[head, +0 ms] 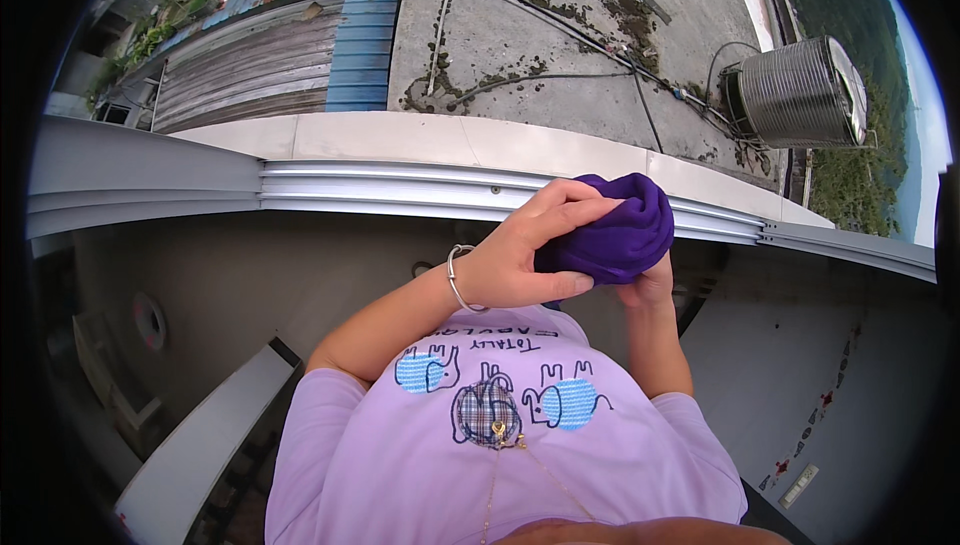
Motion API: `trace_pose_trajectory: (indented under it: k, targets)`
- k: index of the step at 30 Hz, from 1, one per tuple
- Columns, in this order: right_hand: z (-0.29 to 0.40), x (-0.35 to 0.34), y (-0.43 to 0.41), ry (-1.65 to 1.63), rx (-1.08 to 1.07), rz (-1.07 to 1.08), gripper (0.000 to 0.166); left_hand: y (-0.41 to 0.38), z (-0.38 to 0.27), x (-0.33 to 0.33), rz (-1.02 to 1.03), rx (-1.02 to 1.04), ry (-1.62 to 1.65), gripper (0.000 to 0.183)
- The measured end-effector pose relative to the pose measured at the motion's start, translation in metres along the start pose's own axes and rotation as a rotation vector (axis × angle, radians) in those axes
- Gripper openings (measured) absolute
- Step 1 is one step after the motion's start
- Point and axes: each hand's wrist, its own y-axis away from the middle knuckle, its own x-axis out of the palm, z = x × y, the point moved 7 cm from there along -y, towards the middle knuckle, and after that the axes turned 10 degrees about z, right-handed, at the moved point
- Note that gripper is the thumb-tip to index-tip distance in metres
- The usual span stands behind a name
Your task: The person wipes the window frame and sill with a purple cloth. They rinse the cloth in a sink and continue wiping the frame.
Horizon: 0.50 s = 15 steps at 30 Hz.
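Note:
A bunched purple cloth (619,233) is held between my two hands, above the inner edge of a metal window track (390,183). My left hand (544,245), with a silver bangle (453,275) at its wrist, grips the cloth from the side, fingers over its top and thumb along its lower edge. My right hand (651,282) holds the cloth from beneath; most of its fingers are hidden by the folds.
Beyond the track runs a pale tiled sill (375,138). Outside lie a concrete roof (517,27) with pipes, and a ribbed metal water tank (799,94). A white panel-like surface (210,440) stands at lower left, and a wall with a socket (799,486) at lower right.

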Motion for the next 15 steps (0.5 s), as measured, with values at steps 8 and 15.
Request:
trace_pose_trajectory:
  k: [8, 15]
  targets:
    - [0.067, -0.13, -0.062, 1.33, 0.182, 0.052, 0.052, 0.142, 0.018, -0.127, -0.859, -0.376, -1.259, 0.024]
    - [-0.05, 0.005, -0.173, 1.538, 0.365, 0.761, 0.052, 0.201, 0.04, -0.169, -1.051, -0.409, -1.5, 0.01]
